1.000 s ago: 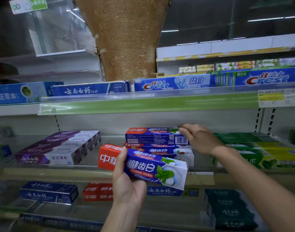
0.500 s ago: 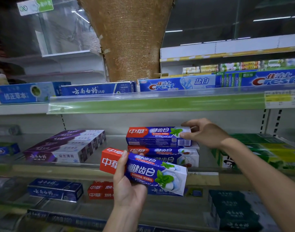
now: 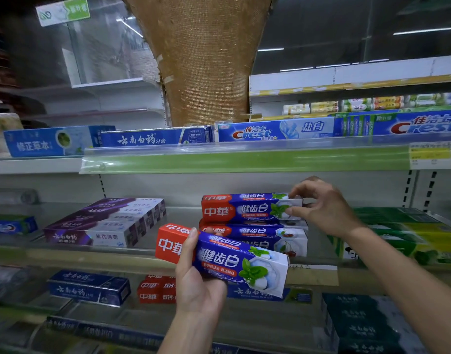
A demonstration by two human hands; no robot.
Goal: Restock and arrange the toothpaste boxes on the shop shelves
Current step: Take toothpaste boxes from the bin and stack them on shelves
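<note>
My left hand (image 3: pixel 196 284) grips a red, blue and white toothpaste box (image 3: pixel 234 259) in front of the middle shelf, tilted down to the right. My right hand (image 3: pixel 324 205) pinches the right end of a matching box (image 3: pixel 247 208), which sits with its front face towards me on top of a stack of similar boxes (image 3: pixel 257 238) on the middle shelf (image 3: pixel 65 254).
Purple and white boxes (image 3: pixel 104 221) lie left of the stack, green boxes (image 3: pixel 411 236) to its right. Crest boxes (image 3: pixel 275 130) and other blue boxes line the upper shelf behind a green price strip (image 3: pixel 219 159). Dark blue, red and dark green boxes fill the lower shelf.
The top box on the stack has been turned by my right hand, from barcode side facing me to front face facing me. The box in my left hand has stayed roughly in place.
</note>
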